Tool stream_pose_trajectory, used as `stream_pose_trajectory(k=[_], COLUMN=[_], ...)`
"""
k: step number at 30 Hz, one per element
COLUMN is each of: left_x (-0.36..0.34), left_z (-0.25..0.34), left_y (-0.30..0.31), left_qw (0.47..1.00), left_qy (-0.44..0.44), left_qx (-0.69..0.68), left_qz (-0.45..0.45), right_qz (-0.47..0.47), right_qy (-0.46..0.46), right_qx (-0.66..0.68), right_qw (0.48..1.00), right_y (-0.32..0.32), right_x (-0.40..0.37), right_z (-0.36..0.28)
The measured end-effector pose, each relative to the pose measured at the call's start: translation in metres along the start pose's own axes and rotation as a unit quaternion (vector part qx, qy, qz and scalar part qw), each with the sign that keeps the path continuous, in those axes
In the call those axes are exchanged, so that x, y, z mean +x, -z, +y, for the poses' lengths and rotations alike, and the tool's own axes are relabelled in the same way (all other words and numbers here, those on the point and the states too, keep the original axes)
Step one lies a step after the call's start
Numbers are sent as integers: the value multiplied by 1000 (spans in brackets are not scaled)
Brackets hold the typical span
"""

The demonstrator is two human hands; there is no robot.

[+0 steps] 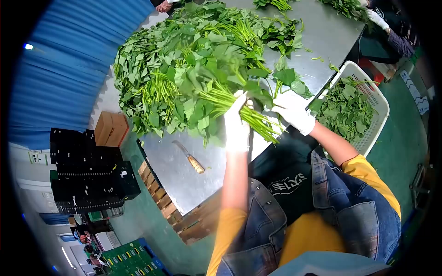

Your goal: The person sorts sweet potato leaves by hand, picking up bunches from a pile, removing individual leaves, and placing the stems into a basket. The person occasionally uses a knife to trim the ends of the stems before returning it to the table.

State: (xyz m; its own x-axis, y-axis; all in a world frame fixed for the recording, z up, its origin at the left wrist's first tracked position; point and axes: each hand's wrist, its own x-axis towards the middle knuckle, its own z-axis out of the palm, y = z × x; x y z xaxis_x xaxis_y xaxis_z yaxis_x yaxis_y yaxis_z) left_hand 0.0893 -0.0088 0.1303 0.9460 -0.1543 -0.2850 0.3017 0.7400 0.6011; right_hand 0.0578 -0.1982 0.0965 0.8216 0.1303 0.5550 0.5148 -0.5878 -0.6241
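My gloved left hand (237,122) is wrapped round a bunch of leafy green stems (221,99). Its cut ends point toward my body and its leaves fan out over the table. Beside it, my gloved right hand (294,112) pinches a single leafy sprig (278,85), apart from the bunch. A big heap of the same greens (161,87) covers the far left of the table. Nearer to me lies a curved knife with a wooden handle (195,164), touched by neither hand.
The metal table (184,195) stands over wooden pallets (161,198). At my right is a white plastic basket (380,124) of loose leaves. Another person's gloved hand (377,19) works at the far right. Black crates (85,165) and a cardboard box (110,129) stand left.
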Motion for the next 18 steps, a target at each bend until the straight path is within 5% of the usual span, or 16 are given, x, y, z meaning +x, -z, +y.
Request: stream_pose_trajectory(k=[6, 9, 11, 13, 15, 16, 18], left_x=[-2, -2, 1, 2, -1, -2, -1], left_z=[-1, -3, -6, -6, -6, -7, -11], left_y=[-1, 8, 14, 16, 13, 13, 13], left_qw=[995, 961, 978, 990, 980, 980, 969], left_qy=[-23, -100, -82, -65, -104, -102, -135], left_qx=[90, 257, 188, 117, 169, 170, 205], left_qz=[-19, 13, 32, 49, 24, 23, 34], right_qz=[13, -5, -36, -99, -160, -143, -139], right_qy=[75, 82, 69, 43, -74, -155, -172], right_qx=[-139, -184, -221, -150, 135, 319, 312], right_qw=[987, 980, 972, 983, 975, 924, 924], right_y=[3, 1, 0, 6, 4, -4, -12], right_x=[6, 5, 7, 8, 16, 16, 22], right_z=[-12, -13, -15, -19, -22, -21, -17])
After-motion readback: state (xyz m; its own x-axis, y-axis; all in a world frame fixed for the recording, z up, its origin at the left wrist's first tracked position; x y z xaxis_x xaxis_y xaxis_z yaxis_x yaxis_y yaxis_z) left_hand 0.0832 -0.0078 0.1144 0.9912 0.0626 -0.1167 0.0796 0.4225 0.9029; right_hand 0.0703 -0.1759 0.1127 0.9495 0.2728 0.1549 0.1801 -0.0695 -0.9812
